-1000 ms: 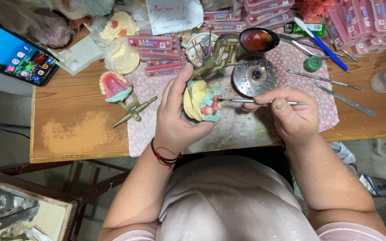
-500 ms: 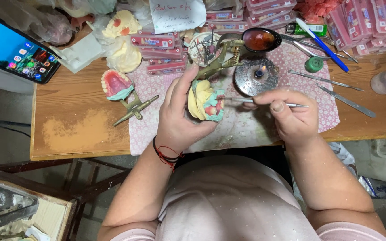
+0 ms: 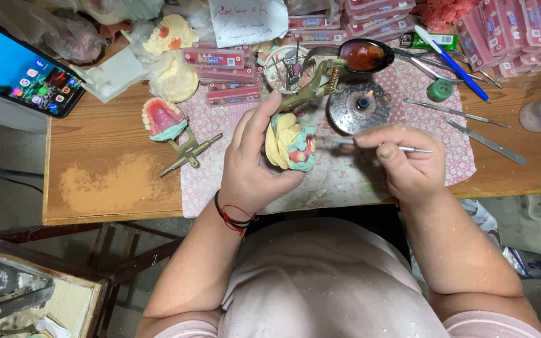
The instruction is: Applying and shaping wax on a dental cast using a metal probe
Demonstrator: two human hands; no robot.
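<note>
My left hand (image 3: 252,163) grips a dental model (image 3: 290,145), a yellow plaster cast with teal and pink wax, held upright over the patterned cloth (image 3: 345,181). My right hand (image 3: 405,159) pinches a thin metal wax tool (image 3: 377,146) whose tip points left at the model. A small burner (image 3: 361,106) with a lit flame sits just behind the tool. A brass articulator (image 3: 311,87) rises behind the model.
A second denture model on a brass frame (image 3: 170,125) lies to the left. Several red flat boxes (image 3: 220,69) are stacked at the back. A spoon of dark wax (image 3: 364,55), metal instruments (image 3: 471,125), a blue pen (image 3: 452,53) and a phone (image 3: 20,66) ring the wooden table (image 3: 108,181).
My left hand has turned the model a little and lifted it. My right hand has shifted slightly, keeping the tool's tip at the model.
</note>
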